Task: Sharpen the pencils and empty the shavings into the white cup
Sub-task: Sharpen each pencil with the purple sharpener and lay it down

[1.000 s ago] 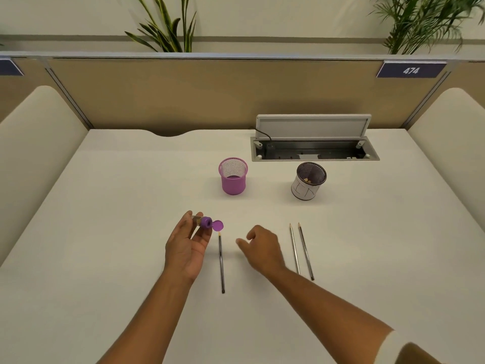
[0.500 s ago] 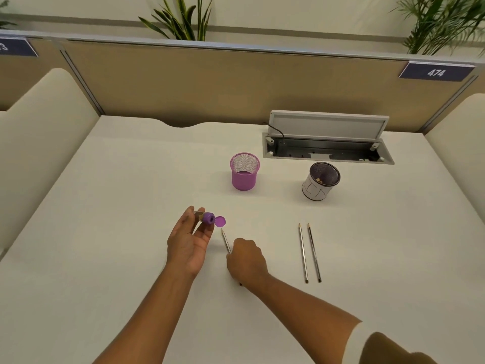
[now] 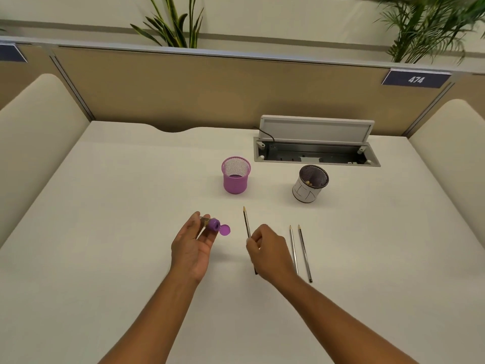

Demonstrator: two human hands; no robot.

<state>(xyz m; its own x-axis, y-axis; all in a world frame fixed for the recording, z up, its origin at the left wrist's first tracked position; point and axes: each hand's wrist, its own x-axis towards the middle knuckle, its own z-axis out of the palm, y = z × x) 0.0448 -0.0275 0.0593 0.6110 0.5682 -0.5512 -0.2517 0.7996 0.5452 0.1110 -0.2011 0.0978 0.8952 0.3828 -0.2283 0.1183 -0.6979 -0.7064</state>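
My left hand (image 3: 193, 245) holds a purple pencil sharpener (image 3: 214, 225) between thumb and fingers, its round lid flipped open to the right. My right hand (image 3: 267, 252) pinches a dark pencil (image 3: 246, 223) near its middle, tip pointing away from me and raised off the desk. Two more pencils (image 3: 299, 252) lie side by side on the desk just right of my right hand. The white cup (image 3: 308, 187) stands beyond them, tilted in view, with a few shavings inside.
A purple mesh cup (image 3: 235, 176) stands on the white desk (image 3: 118, 206) left of the white cup. An open cable tray (image 3: 315, 151) sits at the back right. A tan partition and padded side panels enclose the desk.
My right hand moved onto the pencil lying beside my left hand, took hold of it and lifted it, shifting it a little to the right. My left hand kept the sharpener in place.
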